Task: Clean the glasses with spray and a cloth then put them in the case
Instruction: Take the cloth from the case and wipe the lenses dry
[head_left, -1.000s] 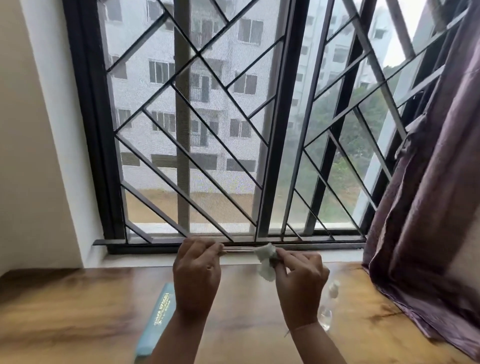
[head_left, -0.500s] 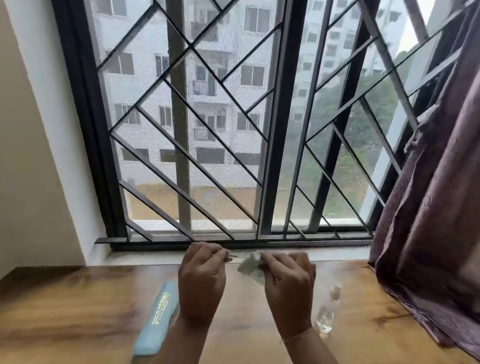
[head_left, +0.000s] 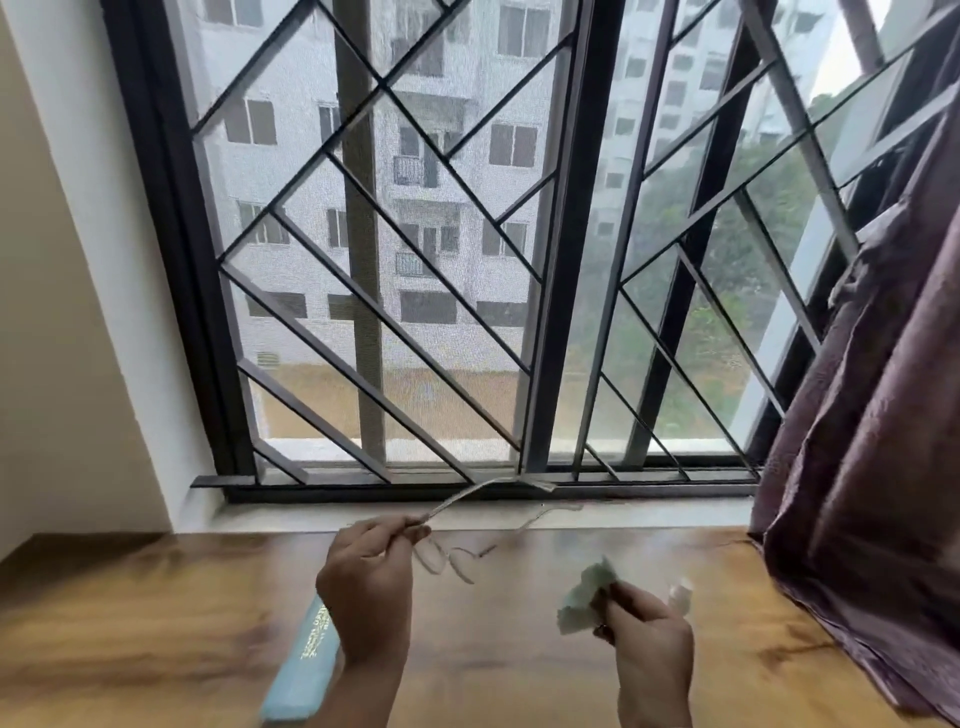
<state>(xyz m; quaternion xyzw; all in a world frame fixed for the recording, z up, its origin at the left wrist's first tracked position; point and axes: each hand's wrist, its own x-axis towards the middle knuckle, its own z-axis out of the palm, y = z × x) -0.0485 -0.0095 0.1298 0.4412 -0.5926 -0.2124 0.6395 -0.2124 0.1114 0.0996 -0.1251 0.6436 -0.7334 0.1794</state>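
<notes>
Thin-framed glasses (head_left: 457, 540), blurred, hang pinched in the left hand (head_left: 366, 587) above the bench's (head_left: 130, 623) far edge while the right hand (head_left: 644, 639) clamps a pale cloth (head_left: 584, 597).

The left hand (head_left: 366, 587) pinches the glasses (head_left: 470, 530) above the wooden table (head_left: 156, 613), while at four o'clock the right hand (head_left: 647, 639) grips the cloth (head_left: 584, 597).

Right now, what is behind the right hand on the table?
A small clear spray bottle stands behind the right hand, which holds the cloth. Only the bottle's top shows; the hand covers its lower part.
</notes>
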